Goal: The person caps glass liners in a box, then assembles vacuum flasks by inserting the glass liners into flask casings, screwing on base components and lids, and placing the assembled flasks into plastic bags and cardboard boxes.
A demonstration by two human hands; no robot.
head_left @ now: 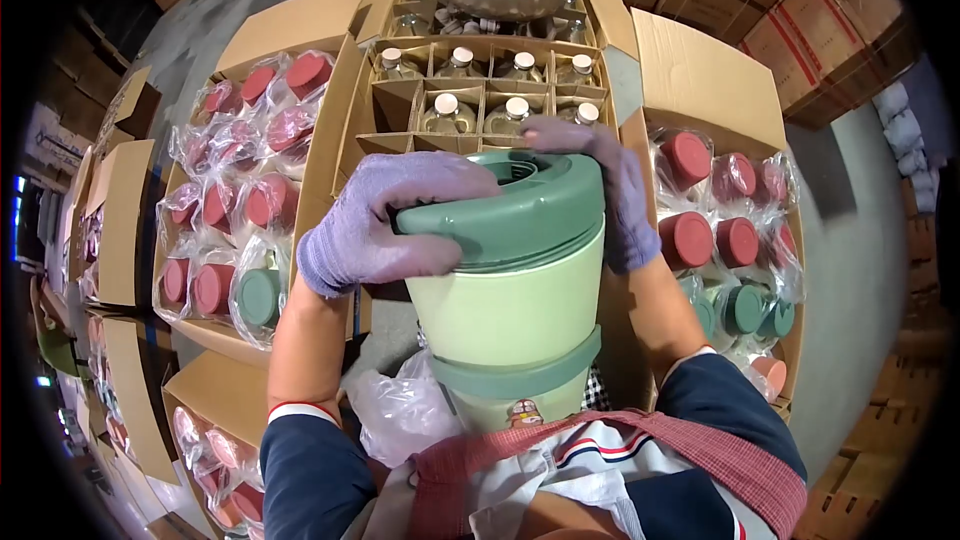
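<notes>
A large light green thermos jug stands upright in front of my body, with a dark green collar at its top and a matching band lower down. Through the collar's opening a threaded neck shows. My left hand, in a purple glove, grips the collar from the left, thumb at the front and fingers over the top. From the right, my gloved right hand curls around the collar's far side; its fingertips are slightly blurred. A crumpled clear plastic bag lies left of the jug's base.
Behind the jug is a divided carton of clear bottles with white caps. A metal bowl of small white pieces rests beyond it. Cartons of bagged red- and green-lidded jugs flank me at left and right.
</notes>
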